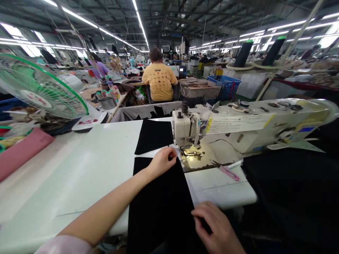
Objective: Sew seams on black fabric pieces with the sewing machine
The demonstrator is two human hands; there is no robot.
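A long piece of black fabric (161,201) lies on the white sewing table (87,176) and hangs over its near edge. My left hand (162,161) pinches the fabric's far right corner, close to the presser foot (192,152) of the white sewing machine (238,125). My right hand (215,229) grips the fabric's right edge at the table's front, fingers curled onto it. A second black piece (154,135) lies flat behind the first, left of the machine head.
Pink thread snips (226,171) lie right of the needle plate. A green-rimmed fan (39,88) and pink cloth (21,151) stand at the left. Dark fabric (291,190) is heaped at the right. A person in a yellow shirt (159,82) sits ahead, facing away.
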